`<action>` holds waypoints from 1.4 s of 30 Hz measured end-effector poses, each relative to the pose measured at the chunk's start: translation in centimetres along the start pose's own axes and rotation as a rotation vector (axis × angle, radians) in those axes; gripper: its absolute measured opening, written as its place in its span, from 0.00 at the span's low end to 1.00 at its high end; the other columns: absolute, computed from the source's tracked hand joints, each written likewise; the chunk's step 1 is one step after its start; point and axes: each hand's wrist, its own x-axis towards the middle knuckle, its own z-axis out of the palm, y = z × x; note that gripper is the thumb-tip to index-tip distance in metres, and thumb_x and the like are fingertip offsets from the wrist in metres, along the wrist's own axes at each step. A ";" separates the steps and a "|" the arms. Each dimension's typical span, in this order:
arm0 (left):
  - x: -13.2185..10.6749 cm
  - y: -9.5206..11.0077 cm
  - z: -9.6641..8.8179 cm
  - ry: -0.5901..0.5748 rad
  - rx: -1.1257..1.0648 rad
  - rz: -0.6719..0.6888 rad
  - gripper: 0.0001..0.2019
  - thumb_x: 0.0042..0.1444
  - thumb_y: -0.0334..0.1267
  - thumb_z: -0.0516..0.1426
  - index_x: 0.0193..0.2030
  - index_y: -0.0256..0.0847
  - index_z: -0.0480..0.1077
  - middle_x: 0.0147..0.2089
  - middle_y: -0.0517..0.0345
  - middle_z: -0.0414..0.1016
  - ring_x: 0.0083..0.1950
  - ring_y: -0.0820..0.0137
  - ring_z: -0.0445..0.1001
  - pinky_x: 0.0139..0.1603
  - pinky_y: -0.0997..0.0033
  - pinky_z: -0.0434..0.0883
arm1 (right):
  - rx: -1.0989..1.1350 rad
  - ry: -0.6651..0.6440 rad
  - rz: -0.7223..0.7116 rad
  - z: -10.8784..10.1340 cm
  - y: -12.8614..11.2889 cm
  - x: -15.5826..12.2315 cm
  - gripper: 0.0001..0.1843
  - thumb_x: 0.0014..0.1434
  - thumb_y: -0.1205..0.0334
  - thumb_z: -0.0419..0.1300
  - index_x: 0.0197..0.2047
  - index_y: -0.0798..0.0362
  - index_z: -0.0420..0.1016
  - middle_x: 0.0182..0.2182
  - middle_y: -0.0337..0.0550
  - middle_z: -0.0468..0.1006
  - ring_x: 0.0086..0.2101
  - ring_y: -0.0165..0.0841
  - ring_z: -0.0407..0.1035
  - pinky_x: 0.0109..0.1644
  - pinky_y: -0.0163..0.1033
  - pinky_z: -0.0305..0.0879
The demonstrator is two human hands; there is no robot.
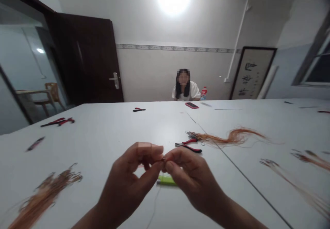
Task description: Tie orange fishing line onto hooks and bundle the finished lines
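Observation:
My left hand (134,174) and my right hand (190,174) meet above the table, fingertips pinched almost together. A thin pale fishing line (155,201) hangs down from between them. Something tiny and dark sits at the fingertips, mostly hidden, so its kind does not show. Tan tape or sleeves wrap fingers of my left hand. Under my hands lies a bright green lighter-like object (167,180), partly covered by my right hand. Just beyond my right hand rest pliers (189,145) with red and black handles, their jaws toward the left.
Bundles of hooks on orange line lie at left (43,194), behind the pliers (227,139) and at right (296,184). More pliers (58,121) rest at far left, others (139,109) farther back. A person (185,88) sits opposite, near a phone (192,105) and a bottle (204,93).

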 end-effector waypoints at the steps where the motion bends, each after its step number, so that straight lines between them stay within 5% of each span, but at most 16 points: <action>1: -0.1 0.0 0.0 0.005 0.009 0.014 0.12 0.50 0.26 0.59 0.37 0.49 0.70 0.32 0.66 0.73 0.30 0.76 0.73 0.30 0.79 0.72 | 0.012 -0.007 -0.001 0.1 0.0 0.0 0.04 0.59 0.65 0.54 0.33 0.53 0.68 0.28 0.40 0.71 0.31 0.32 0.67 0.36 0.41 0.66; 9: -0.3 0.6 0.0 -0.005 -0.107 -0.026 0.11 0.49 0.25 0.59 0.33 0.47 0.69 0.30 0.66 0.71 0.29 0.77 0.70 0.30 0.79 0.71 | 0.296 -0.002 0.057 0.8 -0.4 -0.3 0.08 0.54 0.64 0.62 0.39 0.50 0.68 0.33 0.39 0.73 0.34 0.30 0.68 0.38 0.38 0.66; 18: -0.2 1.0 -0.5 -0.101 -0.337 -0.199 0.07 0.53 0.29 0.58 0.35 0.47 0.70 0.31 0.63 0.71 0.31 0.75 0.70 0.32 0.78 0.72 | 0.281 0.006 0.091 0.6 -1.0 -0.6 0.08 0.54 0.65 0.62 0.38 0.50 0.69 0.28 0.34 0.72 0.29 0.26 0.65 0.34 0.33 0.64; 31: -0.4 1.3 -0.1 -0.025 -0.377 -0.213 0.08 0.51 0.27 0.60 0.32 0.47 0.70 0.29 0.66 0.70 0.30 0.78 0.69 0.31 0.82 0.71 | 0.310 -0.005 0.129 1.1 -1.0 -0.9 0.11 0.53 0.65 0.63 0.40 0.48 0.67 0.28 0.35 0.72 0.30 0.28 0.65 0.34 0.36 0.64; 38: 0.4 1.0 -0.8 0.131 -0.482 -0.157 0.10 0.50 0.24 0.59 0.33 0.46 0.70 0.30 0.66 0.71 0.30 0.79 0.68 0.29 0.84 0.69 | 0.207 -0.021 0.156 1.1 -1.5 -1.3 0.12 0.54 0.68 0.62 0.42 0.48 0.67 0.28 0.34 0.72 0.29 0.26 0.66 0.32 0.32 0.62; 42: 1.6 1.4 -2.1 0.312 -0.576 -0.172 0.08 0.47 0.25 0.60 0.31 0.42 0.70 0.27 0.64 0.70 0.27 0.78 0.66 0.24 0.83 0.67 | 0.282 -0.059 0.160 1.6 -2.3 -1.4 0.10 0.55 0.68 0.61 0.40 0.49 0.66 0.27 0.33 0.72 0.28 0.26 0.69 0.33 0.33 0.66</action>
